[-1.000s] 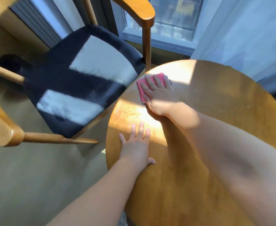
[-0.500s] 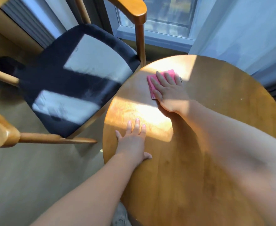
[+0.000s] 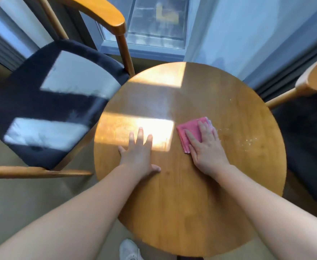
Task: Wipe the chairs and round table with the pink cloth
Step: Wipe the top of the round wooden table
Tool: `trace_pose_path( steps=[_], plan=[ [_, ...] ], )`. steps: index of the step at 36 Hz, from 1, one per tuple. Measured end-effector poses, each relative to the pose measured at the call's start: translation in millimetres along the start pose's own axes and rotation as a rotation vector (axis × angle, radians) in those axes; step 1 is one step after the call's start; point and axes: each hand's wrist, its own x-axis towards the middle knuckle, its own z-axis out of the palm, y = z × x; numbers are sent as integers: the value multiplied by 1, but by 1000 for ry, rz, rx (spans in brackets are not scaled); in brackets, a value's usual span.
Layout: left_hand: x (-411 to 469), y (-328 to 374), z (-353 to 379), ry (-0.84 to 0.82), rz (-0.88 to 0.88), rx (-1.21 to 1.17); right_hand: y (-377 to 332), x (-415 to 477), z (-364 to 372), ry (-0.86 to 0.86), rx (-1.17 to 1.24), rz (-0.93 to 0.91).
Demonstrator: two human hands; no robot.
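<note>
Head view: the right hand (image 3: 207, 147) lies flat, fingers spread, pressing the folded pink cloth (image 3: 191, 132) onto the round tabletop (image 3: 182, 203) near its middle, probably so the whole palm drives the wipe. White crumbs (image 3: 247, 142) lie just to its right, likely the next target. The left hand (image 3: 138, 153) rests open and empty on the wood, apparently bracing. A chair (image 3: 60, 98) stands at the left, another (image 3: 311, 81) at the right.

Right hand (image 3: 207, 147) flat on pink cloth (image 3: 190, 131), round table (image 3: 200, 203); left hand (image 3: 138, 153) flat beside
</note>
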Motion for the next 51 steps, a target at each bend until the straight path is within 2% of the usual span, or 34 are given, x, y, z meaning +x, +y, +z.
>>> trace_pose_path(
  steps=[7,21,25,29,35,40,51],
  plan=[
    [16,11,-2,-108,-44,0,-9,23,2,-19,95,11],
    [19,16,-3,-225,-99,-13,-32,206,-66,-51,91,-152],
    [20,14,-2,-230,-98,-5,-36,227,-74,-100,134,-153],
    [19,16,-4,-238,-98,-4,-32,230,-72,-75,137,-160],
    [19,16,-6,-238,-92,-2,3,208,-68,-53,50,-156],
    [19,15,-6,-219,-85,15,29,144,-51,-49,72,-46],
    [18,18,-8,-199,-94,55,7,-25,-2,-104,113,123]
  ],
)
